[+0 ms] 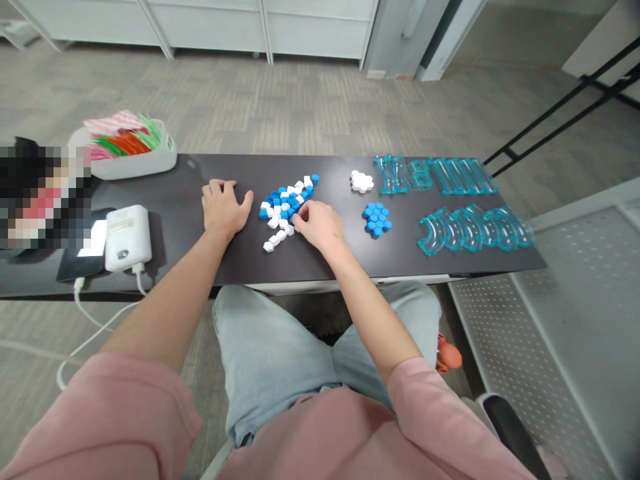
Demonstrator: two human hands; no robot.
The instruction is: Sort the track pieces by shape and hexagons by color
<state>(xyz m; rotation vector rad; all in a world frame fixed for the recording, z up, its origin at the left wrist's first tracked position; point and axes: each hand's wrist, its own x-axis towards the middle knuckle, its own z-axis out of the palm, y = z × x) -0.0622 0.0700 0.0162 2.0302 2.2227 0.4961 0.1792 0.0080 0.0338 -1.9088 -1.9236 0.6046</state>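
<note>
My left hand (223, 208) rests on the dark table with its fingers spread, to the left of a loose pile of blue and white hexagonal pieces (286, 203). At the right edge of that pile is my right hand (320, 223), its thumb and forefinger drawn together among the pieces. Whatever lies between those fingertips is hidden or too small to make out. A short row of white pieces (278, 240) trails from the pile toward me. Right of my right hand sit a cluster of blue hexagons (377, 219) and a small white cluster (361, 181).
Clear teal plastic parts (463, 177) lie at the table's right end, with curved teal ones (475, 229) nearer me. On the left stand a white basket (145, 168) of colourful strips and a white box-shaped device (128, 237) with cables. The table's front edge is by my knees.
</note>
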